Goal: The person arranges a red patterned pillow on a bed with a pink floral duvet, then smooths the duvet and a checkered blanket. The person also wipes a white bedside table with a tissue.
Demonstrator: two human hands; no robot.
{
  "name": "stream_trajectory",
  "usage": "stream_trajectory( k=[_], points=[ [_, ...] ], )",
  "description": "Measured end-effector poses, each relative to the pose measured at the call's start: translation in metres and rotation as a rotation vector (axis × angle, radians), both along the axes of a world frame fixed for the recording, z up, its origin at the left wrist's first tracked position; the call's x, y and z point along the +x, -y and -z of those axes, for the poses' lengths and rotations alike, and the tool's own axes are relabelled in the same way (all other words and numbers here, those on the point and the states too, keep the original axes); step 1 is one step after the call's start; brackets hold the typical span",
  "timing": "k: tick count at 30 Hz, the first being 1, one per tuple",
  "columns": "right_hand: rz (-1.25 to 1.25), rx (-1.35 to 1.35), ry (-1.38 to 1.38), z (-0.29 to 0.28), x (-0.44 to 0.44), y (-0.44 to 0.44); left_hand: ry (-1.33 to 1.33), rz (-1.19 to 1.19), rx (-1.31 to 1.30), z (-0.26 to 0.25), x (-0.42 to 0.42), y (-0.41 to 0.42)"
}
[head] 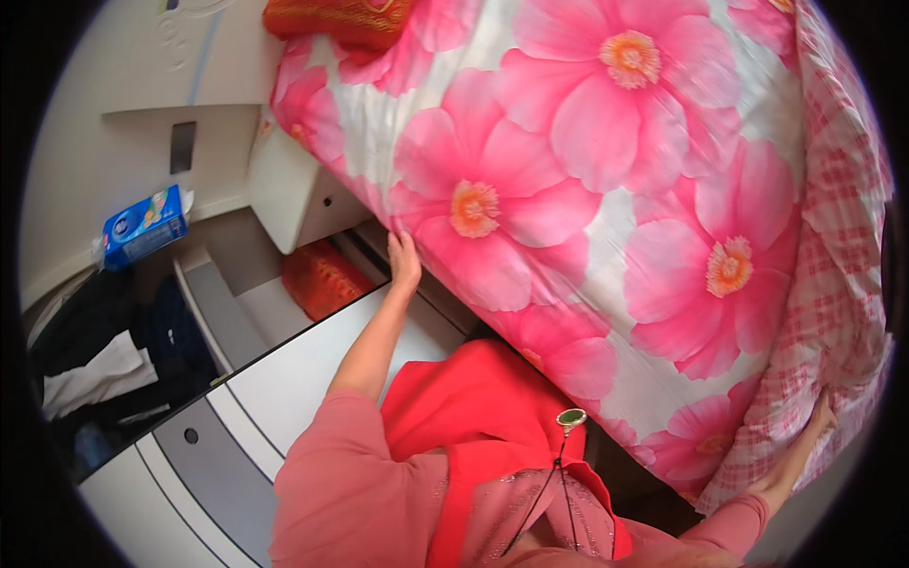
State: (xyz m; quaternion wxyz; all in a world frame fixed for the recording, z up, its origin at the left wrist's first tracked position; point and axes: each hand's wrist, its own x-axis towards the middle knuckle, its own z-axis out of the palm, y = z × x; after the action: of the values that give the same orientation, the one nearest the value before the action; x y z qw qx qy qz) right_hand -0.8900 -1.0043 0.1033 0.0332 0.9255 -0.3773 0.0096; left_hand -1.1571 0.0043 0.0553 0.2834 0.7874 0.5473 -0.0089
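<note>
A bed sheet (603,234) printed with large pink flowers covers the bed before me. My left hand (405,263) touches the sheet's near edge at the side of the mattress; its fingertips are partly hidden there, so its grip is unclear. At the right, a pink-and-white checked cloth (788,397) lies bunched along the bed's end. My right hand (824,415) holds a fold of it near the lower corner, with some fingers hidden in the cloth.
A red patterned pillow (337,21) lies at the bed's top left. A white bedside cabinet (305,192) stands beside the bed. Left of me are a mirrored surface (355,326), a blue tissue pack (145,226) and dark clothes (92,341). My red apron (476,397) is close to the mattress edge.
</note>
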Motion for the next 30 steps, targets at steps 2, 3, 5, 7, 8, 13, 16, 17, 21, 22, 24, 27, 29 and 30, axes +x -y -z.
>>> stream_trajectory(
  k=[2,3,5,7,8,13,16,17,21,22,24,27,29,30],
  points=[
    [-0.046,0.229,-0.045,-0.033,-0.035,0.050,0.074,0.107,0.009,-0.021,0.026,0.023],
    [-0.220,0.208,0.030,-0.035,-0.039,0.051,0.100,0.160,-0.057,-0.034,0.032,0.029],
    [-0.297,0.250,0.004,-0.060,-0.026,0.056,0.136,0.143,-0.232,-0.010,0.000,0.020],
    [-0.012,0.054,-0.271,-0.062,0.012,-0.033,0.112,0.009,-0.239,-0.011,-0.049,0.012],
    [0.151,-0.061,-0.288,-0.083,0.018,-0.083,0.075,-0.101,-0.169,0.006,-0.079,0.000],
    [0.324,0.090,-0.219,-0.077,-0.034,-0.003,-0.083,-0.198,-0.307,0.030,-0.094,-0.019],
    [0.272,0.029,-0.077,-0.060,-0.044,0.020,-0.113,-0.230,-0.484,0.027,-0.094,-0.005],
    [0.231,-0.010,-0.033,-0.055,-0.047,0.022,-0.138,-0.219,-0.532,0.026,-0.092,-0.002],
    [-0.075,-0.173,0.031,-0.068,-0.051,0.016,-0.258,-0.005,-0.501,0.033,-0.067,0.018],
    [-0.206,-0.171,0.207,-0.073,-0.052,0.003,-0.280,0.056,-0.487,0.033,-0.066,0.021],
    [-0.214,-0.147,0.331,-0.093,-0.050,-0.062,-0.390,0.180,-0.431,0.030,-0.077,0.018],
    [-0.241,-0.055,0.628,-0.155,-0.091,-0.137,-0.429,0.271,-0.422,0.014,-0.061,0.027],
    [-0.290,0.064,0.686,-0.190,-0.126,-0.219,-0.415,0.267,-0.368,-0.006,-0.058,0.037],
    [-0.325,0.139,0.649,-0.202,-0.149,-0.263,-0.420,0.274,-0.312,-0.008,-0.062,0.033]
  ],
)
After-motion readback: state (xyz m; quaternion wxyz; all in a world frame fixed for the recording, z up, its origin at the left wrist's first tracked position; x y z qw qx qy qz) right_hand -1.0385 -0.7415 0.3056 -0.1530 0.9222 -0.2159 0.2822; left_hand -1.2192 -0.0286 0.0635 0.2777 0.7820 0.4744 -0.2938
